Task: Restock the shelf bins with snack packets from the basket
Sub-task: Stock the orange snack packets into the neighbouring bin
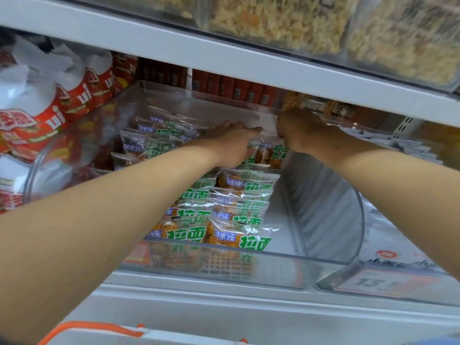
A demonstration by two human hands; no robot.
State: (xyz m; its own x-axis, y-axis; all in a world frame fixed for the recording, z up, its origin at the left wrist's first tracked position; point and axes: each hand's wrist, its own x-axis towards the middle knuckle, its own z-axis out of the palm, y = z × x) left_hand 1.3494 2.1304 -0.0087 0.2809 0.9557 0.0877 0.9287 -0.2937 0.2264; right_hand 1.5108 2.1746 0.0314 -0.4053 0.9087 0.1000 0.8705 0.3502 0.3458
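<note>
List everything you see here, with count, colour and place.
clear bin: one, transparent, centre
snack packets: many, green-lettered, inside clear bin
red packets: many, red-white, far left
dark red packets: one row, behind clear bin
upper bins: at least two, beige snacks, top of view
price tag: one, pale, lower right
basket handle: one, orange, bottom edge
left hand: one, on packets, bin's back
right hand: one, curled, bin's back right

One wide head-worn view, looking forward and slightly down into the clear bin (323,200), very near, upper shelf (224,56) overhead, basket (99,326) rim at the bottom edge.
</note>
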